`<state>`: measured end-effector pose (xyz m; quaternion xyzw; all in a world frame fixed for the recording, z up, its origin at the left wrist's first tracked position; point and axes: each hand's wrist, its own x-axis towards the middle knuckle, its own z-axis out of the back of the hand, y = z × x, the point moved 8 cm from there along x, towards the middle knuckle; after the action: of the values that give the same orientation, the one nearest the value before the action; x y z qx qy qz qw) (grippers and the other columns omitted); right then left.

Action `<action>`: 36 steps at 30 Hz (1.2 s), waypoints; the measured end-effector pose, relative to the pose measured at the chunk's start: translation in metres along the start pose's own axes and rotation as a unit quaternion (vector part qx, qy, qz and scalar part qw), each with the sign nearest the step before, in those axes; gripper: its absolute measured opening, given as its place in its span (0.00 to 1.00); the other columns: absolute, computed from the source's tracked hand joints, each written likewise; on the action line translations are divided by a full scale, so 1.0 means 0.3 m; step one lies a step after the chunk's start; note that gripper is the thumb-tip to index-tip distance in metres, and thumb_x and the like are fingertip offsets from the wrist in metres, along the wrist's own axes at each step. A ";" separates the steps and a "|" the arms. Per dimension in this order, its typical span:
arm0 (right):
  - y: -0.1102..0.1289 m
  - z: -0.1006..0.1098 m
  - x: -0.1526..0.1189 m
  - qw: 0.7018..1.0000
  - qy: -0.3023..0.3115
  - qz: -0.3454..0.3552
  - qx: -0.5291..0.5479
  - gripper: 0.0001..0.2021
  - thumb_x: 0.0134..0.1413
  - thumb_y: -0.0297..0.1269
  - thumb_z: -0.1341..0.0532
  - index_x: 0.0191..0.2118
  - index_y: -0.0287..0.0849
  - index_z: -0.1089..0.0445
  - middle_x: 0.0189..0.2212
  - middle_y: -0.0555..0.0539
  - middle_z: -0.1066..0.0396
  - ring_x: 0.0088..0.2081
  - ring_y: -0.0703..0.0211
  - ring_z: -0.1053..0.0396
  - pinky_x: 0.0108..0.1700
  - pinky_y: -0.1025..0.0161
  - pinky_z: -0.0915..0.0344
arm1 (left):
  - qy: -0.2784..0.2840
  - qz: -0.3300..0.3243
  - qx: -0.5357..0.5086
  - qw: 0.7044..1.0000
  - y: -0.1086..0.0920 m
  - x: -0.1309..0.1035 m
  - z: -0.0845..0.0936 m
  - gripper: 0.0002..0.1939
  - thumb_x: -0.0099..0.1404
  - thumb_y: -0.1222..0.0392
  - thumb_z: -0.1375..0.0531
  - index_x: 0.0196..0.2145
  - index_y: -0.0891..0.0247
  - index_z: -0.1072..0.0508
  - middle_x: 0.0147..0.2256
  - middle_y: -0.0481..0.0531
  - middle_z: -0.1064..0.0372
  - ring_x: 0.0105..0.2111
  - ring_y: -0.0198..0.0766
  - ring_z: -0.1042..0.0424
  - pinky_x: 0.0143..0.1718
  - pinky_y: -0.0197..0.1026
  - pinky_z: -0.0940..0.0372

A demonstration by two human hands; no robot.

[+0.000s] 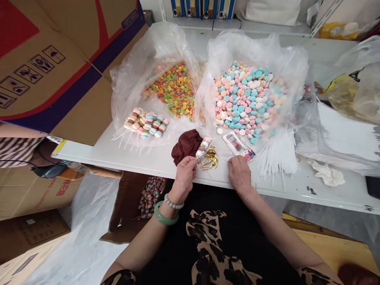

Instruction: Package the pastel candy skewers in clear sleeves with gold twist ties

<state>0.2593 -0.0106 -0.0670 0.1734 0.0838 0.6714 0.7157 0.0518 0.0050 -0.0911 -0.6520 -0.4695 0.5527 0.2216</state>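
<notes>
Wrapped candy [203, 147] held by the left hand [186, 171] near the front edge of the bench [154, 159], right hand [239, 172] curled at same edge, grip contents hidden, gold ties [211, 158] strewn between.

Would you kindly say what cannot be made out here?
Head view: print on the packet, too small.
Head view: lower end of the candy stick, behind the left hand.
Head view: palm of the right hand, hidden by its back.
Head view: rest of the carton, cut off by the left edge.
</notes>
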 end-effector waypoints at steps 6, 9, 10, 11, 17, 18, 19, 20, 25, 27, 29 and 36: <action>0.219 0.062 0.022 0.983 0.002 0.085 0.160 0.10 0.64 0.33 0.53 0.37 0.43 0.35 0.32 0.46 0.31 0.36 0.57 0.34 0.42 0.63 0.38 | 0.051 -0.014 -0.006 0.999 0.011 -0.020 -0.070 0.18 0.51 0.52 0.32 0.24 0.63 0.37 0.16 0.37 0.52 0.14 0.22 0.57 0.15 0.30 0.62; 0.294 0.048 0.032 0.984 -0.021 0.146 0.098 0.13 0.63 0.30 0.53 0.35 0.41 0.32 0.33 0.42 0.31 0.40 0.54 0.34 0.45 0.62 0.39 | 0.081 0.005 -0.021 0.996 0.032 -0.031 -0.101 0.19 0.51 0.50 0.31 0.25 0.64 0.36 0.17 0.37 0.52 0.15 0.22 0.56 0.16 0.30 0.62; 0.302 0.040 0.033 0.983 -0.021 0.156 0.097 0.13 0.63 0.29 0.53 0.36 0.41 0.32 0.33 0.42 0.32 0.40 0.54 0.34 0.44 0.62 0.38 | 0.087 0.010 -0.029 0.996 0.036 -0.033 -0.107 0.20 0.50 0.50 0.31 0.25 0.64 0.36 0.17 0.37 0.51 0.15 0.22 0.56 0.16 0.30 0.61; 0.305 0.035 0.032 0.980 -0.019 0.164 0.108 0.13 0.64 0.29 0.53 0.36 0.41 0.31 0.33 0.42 0.32 0.39 0.54 0.34 0.44 0.62 0.38 | 0.091 0.010 -0.036 0.995 0.037 -0.033 -0.109 0.20 0.50 0.50 0.30 0.25 0.64 0.36 0.17 0.37 0.51 0.15 0.22 0.56 0.16 0.30 0.61; 0.243 0.025 0.041 0.927 0.014 0.078 0.367 0.10 0.60 0.33 0.47 0.35 0.44 0.29 0.34 0.46 0.29 0.39 0.59 0.32 0.44 0.63 0.36 | 0.062 -0.001 -0.043 0.997 0.024 -0.018 -0.088 0.20 0.50 0.50 0.31 0.24 0.63 0.37 0.17 0.39 0.49 0.16 0.23 0.55 0.16 0.31 0.61; 0.222 0.011 0.044 0.906 0.023 0.029 0.422 0.07 0.57 0.34 0.44 0.33 0.44 0.28 0.33 0.48 0.28 0.37 0.59 0.32 0.43 0.63 0.36 | 0.056 -0.002 -0.041 0.998 0.022 -0.017 -0.085 0.19 0.51 0.51 0.31 0.24 0.63 0.37 0.18 0.39 0.49 0.15 0.23 0.55 0.16 0.31 0.62; 0.201 -0.008 0.045 0.880 0.035 -0.023 0.472 0.05 0.54 0.36 0.41 0.31 0.44 0.29 0.31 0.50 0.29 0.35 0.60 0.32 0.42 0.63 0.36 | 0.052 -0.003 -0.041 0.998 0.019 -0.016 -0.084 0.19 0.51 0.51 0.31 0.23 0.63 0.37 0.18 0.39 0.48 0.15 0.23 0.55 0.16 0.31 0.62; 0.185 -0.030 0.042 0.852 0.049 -0.073 0.517 0.04 0.50 0.37 0.39 0.30 0.43 0.29 0.28 0.51 0.30 0.32 0.61 0.33 0.39 0.63 0.37 | 0.051 -0.007 -0.042 0.998 0.017 -0.016 -0.085 0.19 0.51 0.51 0.32 0.23 0.63 0.37 0.18 0.39 0.48 0.15 0.23 0.56 0.16 0.31 0.62; 0.186 -0.086 0.020 0.746 0.111 -0.177 0.633 0.06 0.42 0.39 0.35 0.26 0.42 0.30 0.20 0.55 0.35 0.25 0.65 0.40 0.30 0.66 0.42 | 0.049 -0.016 -0.045 0.998 0.017 -0.025 -0.097 0.19 0.52 0.50 0.32 0.24 0.63 0.37 0.18 0.39 0.48 0.16 0.23 0.56 0.16 0.31 0.62; 0.189 -0.089 0.015 0.731 0.115 -0.192 0.644 0.08 0.41 0.40 0.35 0.24 0.42 0.30 0.19 0.55 0.36 0.23 0.66 0.42 0.28 0.66 0.44 | 0.051 -0.022 -0.040 0.998 0.020 -0.029 -0.101 0.19 0.52 0.49 0.32 0.24 0.63 0.37 0.18 0.38 0.49 0.16 0.23 0.56 0.17 0.31 0.61; 0.186 -0.090 0.015 0.726 0.106 -0.205 0.648 0.09 0.40 0.41 0.34 0.23 0.42 0.32 0.17 0.56 0.38 0.21 0.67 0.44 0.26 0.66 0.46 | 0.060 -0.035 -0.024 0.997 0.020 -0.034 -0.105 0.18 0.53 0.49 0.33 0.25 0.63 0.35 0.18 0.38 0.50 0.16 0.24 0.56 0.17 0.31 0.60; 0.171 -0.133 0.016 0.713 0.118 -0.252 0.644 0.12 0.34 0.40 0.32 0.22 0.42 0.36 0.15 0.57 0.39 0.17 0.69 0.44 0.21 0.68 0.50 | 0.057 -0.088 0.012 0.994 0.016 -0.042 -0.100 0.17 0.55 0.51 0.34 0.23 0.64 0.35 0.18 0.40 0.48 0.18 0.24 0.53 0.19 0.31 0.58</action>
<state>0.1978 0.0017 -0.0848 0.4838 0.6202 0.2652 0.5577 0.0821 -0.0011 -0.0797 -0.6359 -0.5050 0.4984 0.3036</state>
